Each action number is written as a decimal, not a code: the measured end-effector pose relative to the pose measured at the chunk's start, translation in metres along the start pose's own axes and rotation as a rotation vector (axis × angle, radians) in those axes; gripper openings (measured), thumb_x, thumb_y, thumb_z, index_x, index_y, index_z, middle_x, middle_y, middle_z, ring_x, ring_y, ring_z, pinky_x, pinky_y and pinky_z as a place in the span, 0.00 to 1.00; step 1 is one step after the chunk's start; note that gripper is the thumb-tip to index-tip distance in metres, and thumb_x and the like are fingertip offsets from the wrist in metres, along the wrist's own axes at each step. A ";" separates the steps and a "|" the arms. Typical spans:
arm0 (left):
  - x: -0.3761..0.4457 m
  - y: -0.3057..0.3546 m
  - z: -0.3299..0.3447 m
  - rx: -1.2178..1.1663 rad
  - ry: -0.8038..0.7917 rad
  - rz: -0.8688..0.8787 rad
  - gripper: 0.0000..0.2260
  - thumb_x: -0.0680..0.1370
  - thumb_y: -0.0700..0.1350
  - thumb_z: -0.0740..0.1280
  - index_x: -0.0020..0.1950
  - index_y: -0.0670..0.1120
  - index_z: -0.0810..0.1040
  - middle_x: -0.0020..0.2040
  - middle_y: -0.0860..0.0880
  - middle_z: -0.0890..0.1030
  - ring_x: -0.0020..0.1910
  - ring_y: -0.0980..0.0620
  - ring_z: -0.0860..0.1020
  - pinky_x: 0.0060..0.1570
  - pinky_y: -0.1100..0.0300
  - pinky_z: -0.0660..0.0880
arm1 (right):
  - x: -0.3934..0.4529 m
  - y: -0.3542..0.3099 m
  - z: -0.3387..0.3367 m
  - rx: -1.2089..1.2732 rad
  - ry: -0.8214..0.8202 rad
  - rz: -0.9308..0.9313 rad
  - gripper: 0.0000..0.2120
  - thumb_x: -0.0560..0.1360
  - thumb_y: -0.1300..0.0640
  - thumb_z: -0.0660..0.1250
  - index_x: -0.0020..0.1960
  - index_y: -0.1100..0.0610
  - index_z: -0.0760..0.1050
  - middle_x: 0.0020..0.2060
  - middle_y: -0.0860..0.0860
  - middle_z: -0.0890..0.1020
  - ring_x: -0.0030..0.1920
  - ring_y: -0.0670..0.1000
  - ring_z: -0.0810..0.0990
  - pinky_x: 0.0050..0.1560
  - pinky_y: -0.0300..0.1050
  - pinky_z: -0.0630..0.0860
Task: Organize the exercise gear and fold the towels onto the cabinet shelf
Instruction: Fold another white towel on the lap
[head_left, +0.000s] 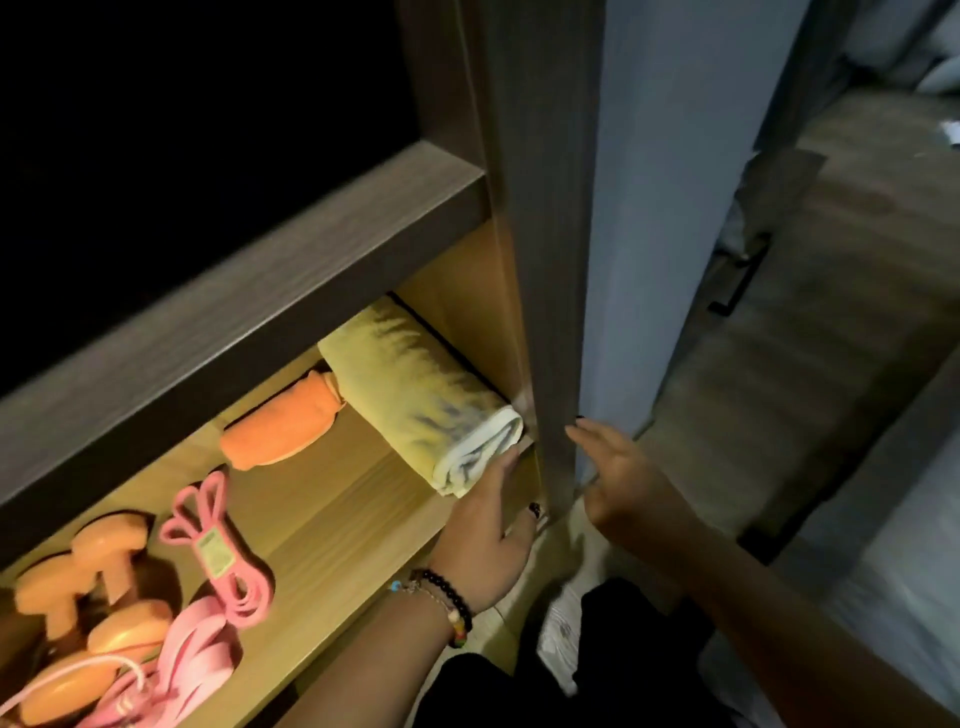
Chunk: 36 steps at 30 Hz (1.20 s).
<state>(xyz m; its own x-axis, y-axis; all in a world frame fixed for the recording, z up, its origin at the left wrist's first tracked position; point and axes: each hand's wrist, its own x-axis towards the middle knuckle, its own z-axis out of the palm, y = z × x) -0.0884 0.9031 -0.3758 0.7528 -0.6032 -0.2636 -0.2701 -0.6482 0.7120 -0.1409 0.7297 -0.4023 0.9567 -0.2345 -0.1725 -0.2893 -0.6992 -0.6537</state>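
- On the shelf (332, 499), at 3 o'clock: rolled yellow towel (421, 389); left hand (488, 540) grip released, straight fingers touching its front end.
- Orange towel (280, 421) just beside, at its 9 o'clock.
- Right hand (618, 478) released, beside cabinet post (550, 260).

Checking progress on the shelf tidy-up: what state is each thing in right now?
Yellow towel: rolled, on the shelf at its right end.
Orange towel: folded, beside it.
Pink band: coiled, on shelf.
Left hand: touching the yellow towel's end.
Right hand: open, holding nothing.
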 end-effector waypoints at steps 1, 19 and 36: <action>-0.001 0.010 0.000 0.008 -0.023 0.026 0.27 0.80 0.44 0.62 0.76 0.58 0.55 0.68 0.65 0.66 0.61 0.64 0.70 0.58 0.67 0.68 | -0.010 0.001 -0.009 -0.007 0.050 0.034 0.31 0.69 0.59 0.52 0.71 0.65 0.67 0.70 0.61 0.70 0.69 0.59 0.70 0.68 0.45 0.63; 0.000 0.098 0.032 0.188 -0.413 0.348 0.27 0.80 0.45 0.64 0.77 0.50 0.58 0.74 0.49 0.66 0.71 0.50 0.67 0.69 0.59 0.65 | -0.146 -0.002 -0.040 0.051 0.263 0.554 0.28 0.78 0.60 0.61 0.76 0.55 0.59 0.75 0.52 0.61 0.73 0.52 0.63 0.72 0.48 0.64; 0.035 0.171 0.167 0.191 -0.785 0.483 0.25 0.80 0.43 0.63 0.76 0.50 0.60 0.72 0.53 0.68 0.67 0.59 0.66 0.58 0.74 0.58 | -0.228 0.104 -0.055 0.180 0.479 0.976 0.27 0.77 0.58 0.62 0.75 0.55 0.61 0.75 0.52 0.61 0.73 0.52 0.62 0.71 0.47 0.64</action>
<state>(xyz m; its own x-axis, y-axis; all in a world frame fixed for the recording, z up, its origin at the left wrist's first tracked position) -0.2084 0.6935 -0.3717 -0.0675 -0.9223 -0.3805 -0.5936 -0.2694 0.7583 -0.3907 0.6736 -0.3902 0.1966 -0.8974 -0.3949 -0.8675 0.0285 -0.4966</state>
